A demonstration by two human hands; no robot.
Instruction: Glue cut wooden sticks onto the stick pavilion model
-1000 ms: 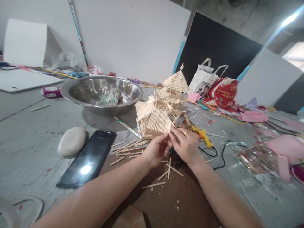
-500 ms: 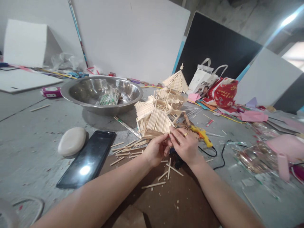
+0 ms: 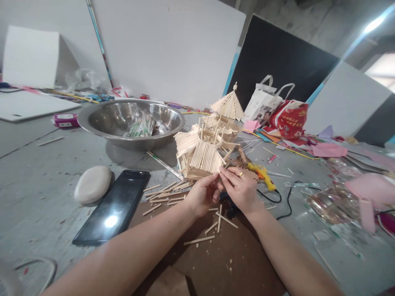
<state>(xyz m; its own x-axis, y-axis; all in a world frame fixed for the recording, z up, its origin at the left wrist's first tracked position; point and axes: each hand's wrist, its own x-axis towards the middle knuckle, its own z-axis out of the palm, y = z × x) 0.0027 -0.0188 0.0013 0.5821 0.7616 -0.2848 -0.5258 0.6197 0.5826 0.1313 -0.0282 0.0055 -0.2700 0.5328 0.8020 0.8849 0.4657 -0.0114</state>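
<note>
A model pavilion of thin wooden sticks (image 3: 205,156) stands in front of me, with slatted roof panels and a pointed roof rising behind. At its lower front right corner, my left hand (image 3: 203,192) and my right hand (image 3: 240,187) meet with fingertips pinched together. Whatever lies between the fingers is too small or hidden to name. A ring shows on the right hand. Loose cut sticks (image 3: 168,191) lie in a pile left of my hands, and a few more sticks (image 3: 199,240) are scattered below them on a brown board (image 3: 212,267).
A yellow glue gun (image 3: 262,174) with a black cord lies right of the model. On the left are a steel basin (image 3: 108,139) holding bagged sticks, a white rounded object (image 3: 93,184) and a black phone (image 3: 114,209). Bags (image 3: 288,119), coloured paper and plastic wrap crowd the right.
The view has shifted very slightly. Both hands stay pinched at the same corner of the model, and nothing else has visibly moved.
</note>
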